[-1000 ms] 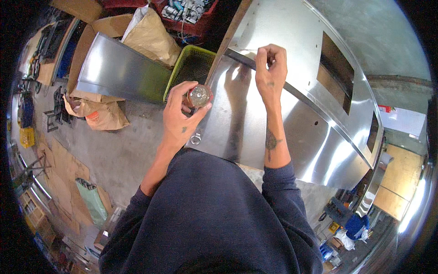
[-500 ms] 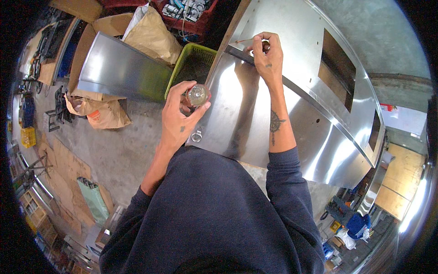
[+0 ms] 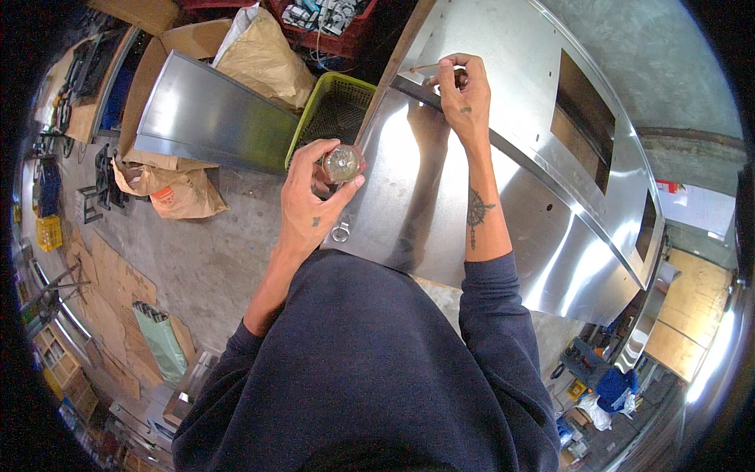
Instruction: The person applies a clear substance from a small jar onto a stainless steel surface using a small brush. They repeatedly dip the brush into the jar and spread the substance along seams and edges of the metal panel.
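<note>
In my left hand (image 3: pixel 308 185) is a small round clear jar (image 3: pixel 343 164), reddish at its sides, with the fingers and thumb curled round it. It is held over the left edge of the sheet-metal panel (image 3: pixel 393 204). Farther off, my right hand (image 3: pixel 465 94) is closed on a thin brownish stick (image 3: pixel 425 68) that points left. A dark rounded part shows inside the fingers; I cannot tell whether it joins the stick. This hand is above a dark strip (image 3: pixel 417 91) running across the shiny metal. A metal ring (image 3: pixel 340 231) is at the panel's near left corner.
A yellow-green basket (image 3: pixel 370 93) stands beyond the left hand, by a curved metal sheet (image 3: pixel 212 110) and a brown paper sack (image 3: pixel 263 59). A red crate (image 3: pixel 358 39) of small metal parts is at the far side. The panel has rectangular cutouts (image 3: pixel 582 118) at right.
Both hands keep their grips and almost the same places. The stick in my right hand has risen very slightly; the view has shifted a little.
</note>
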Motion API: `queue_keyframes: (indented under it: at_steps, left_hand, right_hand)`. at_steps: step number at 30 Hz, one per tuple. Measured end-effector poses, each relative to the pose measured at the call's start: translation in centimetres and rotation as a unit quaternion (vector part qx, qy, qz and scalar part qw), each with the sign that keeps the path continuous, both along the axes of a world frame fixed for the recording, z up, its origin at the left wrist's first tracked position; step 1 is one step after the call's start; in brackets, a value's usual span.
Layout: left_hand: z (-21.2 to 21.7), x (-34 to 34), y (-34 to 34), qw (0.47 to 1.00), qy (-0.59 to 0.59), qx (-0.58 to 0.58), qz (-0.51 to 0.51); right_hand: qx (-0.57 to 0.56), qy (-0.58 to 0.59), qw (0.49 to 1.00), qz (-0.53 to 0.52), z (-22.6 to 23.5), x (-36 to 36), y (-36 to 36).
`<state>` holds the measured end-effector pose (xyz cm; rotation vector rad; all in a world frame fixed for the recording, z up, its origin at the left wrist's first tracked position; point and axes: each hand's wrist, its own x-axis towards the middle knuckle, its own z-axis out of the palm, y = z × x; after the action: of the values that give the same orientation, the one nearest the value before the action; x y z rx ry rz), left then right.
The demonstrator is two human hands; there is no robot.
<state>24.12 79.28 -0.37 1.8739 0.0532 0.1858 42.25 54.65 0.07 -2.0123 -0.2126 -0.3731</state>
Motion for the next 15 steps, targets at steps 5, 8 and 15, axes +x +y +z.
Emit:
queue_keyframes:
  at_steps: [5, 8, 15]
  left_hand:
    - [0.12, -0.05, 0.03, 1.0, 0.002, -0.003, 0.0]
    - [0.17, -0.05, 0.0, 1.0, 0.007, -0.004, -0.001]
    - [0.22, -0.07, 0.04, 1.0, 0.01, 0.004, -0.012]
  right_hand:
    - [0.003, 0.017, 1.0, -0.006, 0.24, -0.01, 0.24]
    - [0.011, 0.022, 1.0, -0.008, 0.24, 0.09, 0.33]
    - [-0.009, -0.003, 1.0, -0.009, -0.5, 0.3, -0.12]
